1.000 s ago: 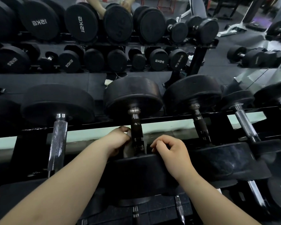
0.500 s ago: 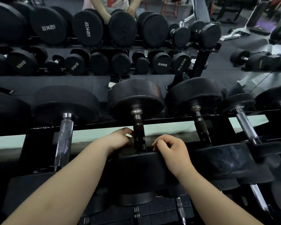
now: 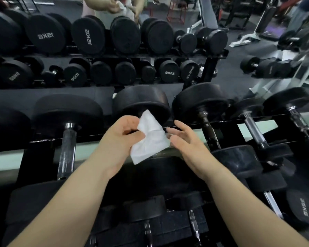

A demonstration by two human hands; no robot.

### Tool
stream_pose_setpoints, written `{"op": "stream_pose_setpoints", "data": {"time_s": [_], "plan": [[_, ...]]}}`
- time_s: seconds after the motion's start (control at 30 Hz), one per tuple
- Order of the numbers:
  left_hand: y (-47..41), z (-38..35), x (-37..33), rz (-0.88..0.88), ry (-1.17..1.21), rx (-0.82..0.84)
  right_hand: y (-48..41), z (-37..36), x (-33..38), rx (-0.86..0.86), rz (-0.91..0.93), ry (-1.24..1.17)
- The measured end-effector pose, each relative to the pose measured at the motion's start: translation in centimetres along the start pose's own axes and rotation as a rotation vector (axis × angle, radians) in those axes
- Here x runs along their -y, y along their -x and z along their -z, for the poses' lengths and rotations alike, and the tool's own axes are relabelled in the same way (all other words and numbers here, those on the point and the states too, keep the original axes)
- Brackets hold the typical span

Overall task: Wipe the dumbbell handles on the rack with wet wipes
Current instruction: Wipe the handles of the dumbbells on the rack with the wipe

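We've lifted both hands off the centre handle: our left hand (image 3: 121, 138) pinches the wet wipe (image 3: 148, 139) above it, our right hand (image 3: 185, 141) open beside it. Next, probably, the dark handle (image 3: 208, 129) just right on the rack (image 3: 185, 126).

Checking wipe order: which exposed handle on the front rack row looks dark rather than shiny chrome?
The handle just right of the right hand, the dark handle; its neighbours are bright chrome.

wet wipe (image 3: 148, 138) above rack (image 3: 43, 139), between hands
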State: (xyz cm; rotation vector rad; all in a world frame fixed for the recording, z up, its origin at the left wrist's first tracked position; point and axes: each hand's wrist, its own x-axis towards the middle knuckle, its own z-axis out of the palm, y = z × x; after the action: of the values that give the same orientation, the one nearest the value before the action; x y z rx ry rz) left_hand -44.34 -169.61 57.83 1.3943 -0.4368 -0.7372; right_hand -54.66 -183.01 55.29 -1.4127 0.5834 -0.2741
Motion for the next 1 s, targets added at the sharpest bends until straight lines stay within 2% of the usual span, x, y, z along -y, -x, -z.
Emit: {"op": "stream_pose_setpoints", "data": {"time_s": [0.1, 0.17, 0.3, 0.47, 0.57, 0.67, 0.73, 0.83, 1.0], "plan": [[0.7, -2.8, 0.3, -0.034, 0.0, -0.044, 0.6, 1.2, 2.0, 0.164, -0.051, -0.042], [0.7, -4.8, 1.1, -0.068, -0.069, -0.114, 1.0, 1.7, 2.6, 0.178, -0.048, 0.005], [0.7, -8.9, 2.4, -0.113, -0.205, -0.244, 1.4, 4.6, 2.7, 0.025, -0.03, 0.13], [0.5, -14.2, 4.1, -0.219, -0.376, -0.312, 1.4, 11.7, 3.8, -0.032, 0.086, 0.27], [0.1, -18.1, 6.1, -0.228, -0.465, -0.278, 0.2, 16.9, 4.6, -0.125, 0.14, 0.253], [-1.2, -20.5, 7.9, -0.292, -0.495, -0.411, -1.9, 21.2, 4.2, -0.186, 0.114, 0.247], [-1.9, -21.4, 8.5, -0.325, -0.513, -0.457, -3.1, 22.7, 3.2, -0.139, 0.075, 0.247], [-2.3, -21.9, 9.2, -0.317, -0.655, -0.408, -4.8, 23.0, 1.6, -0.05, 0.05, 0.337], [-2.1, -22.0, 9.5, -0.353, -0.714, -0.429, -7.6, 20.6, 1.3, 0.026, 0.161, 0.556]]}}
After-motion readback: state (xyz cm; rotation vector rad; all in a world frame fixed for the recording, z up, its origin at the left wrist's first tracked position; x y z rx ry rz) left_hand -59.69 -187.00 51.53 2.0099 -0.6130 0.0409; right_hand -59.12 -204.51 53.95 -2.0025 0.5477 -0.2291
